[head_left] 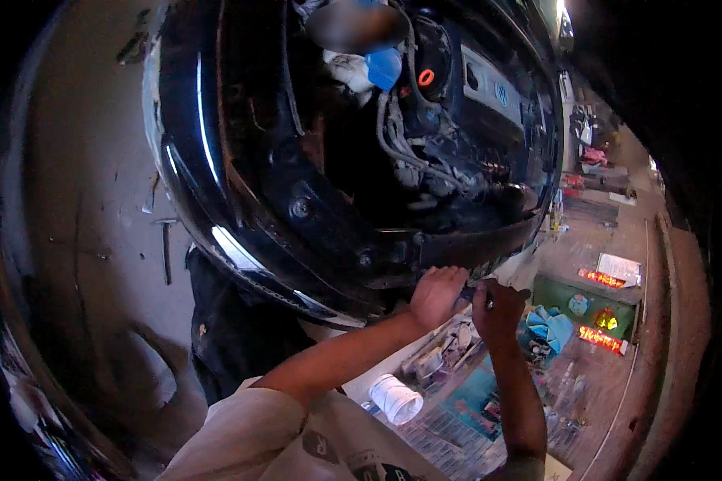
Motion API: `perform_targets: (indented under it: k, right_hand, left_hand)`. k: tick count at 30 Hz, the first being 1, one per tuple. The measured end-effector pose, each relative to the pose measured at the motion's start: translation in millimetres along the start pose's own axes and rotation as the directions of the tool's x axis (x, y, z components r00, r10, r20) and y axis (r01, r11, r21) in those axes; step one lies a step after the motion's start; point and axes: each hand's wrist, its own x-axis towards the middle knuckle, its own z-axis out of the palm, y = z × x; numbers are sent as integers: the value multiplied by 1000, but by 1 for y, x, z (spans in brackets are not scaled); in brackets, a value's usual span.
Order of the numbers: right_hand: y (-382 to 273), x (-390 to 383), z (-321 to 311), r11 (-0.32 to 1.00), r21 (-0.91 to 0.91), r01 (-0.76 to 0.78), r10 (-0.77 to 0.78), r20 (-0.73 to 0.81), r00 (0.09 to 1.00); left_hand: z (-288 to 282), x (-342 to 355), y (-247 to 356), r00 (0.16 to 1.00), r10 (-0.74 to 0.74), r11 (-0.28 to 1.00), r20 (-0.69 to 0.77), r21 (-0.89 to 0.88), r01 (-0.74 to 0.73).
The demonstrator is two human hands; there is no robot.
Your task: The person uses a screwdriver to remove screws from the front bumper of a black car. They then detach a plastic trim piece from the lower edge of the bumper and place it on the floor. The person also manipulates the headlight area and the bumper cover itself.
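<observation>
Left hand [440,297] half-curled by the edge of the car [361,252], perhaps bracing; right hand [499,313] curled beside it; what either grips, I cannot tell. The engine [489,96] lies exposed ahead, presumably for access.

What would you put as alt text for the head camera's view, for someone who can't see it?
Two bare hands meet at the edge of the open engine bay of a dark car, the left hand beside the right hand; their exact grip is unclear. Below them is a white bucket.
</observation>
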Motion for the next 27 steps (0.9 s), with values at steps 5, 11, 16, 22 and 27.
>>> perform_targets:
  k: [5,11,16,22,27]
  right_hand:
    - [-13,0,11,941,116,-317,327,-79,942]
    - [-23,3,16,932,8,-361,347,-302,888]
    - [-19,2,17,916,34,-400,399,-183,898]
    - [4,30,-23,872,-14,490,-486,-158,860]
    - [10,21,-7,901,46,431,-416,-187,890]
  left_hand:
    - [6,12,-16,987,37,999,155,-43,-31]
    - [-2,26,-24,913,113,993,391,-4,-121]
    - [-4,30,-25,885,54,996,462,40,-81]
    - [-14,30,-18,887,135,991,441,-56,-123]
    - [-6,26,-26,897,185,983,401,-57,-177]
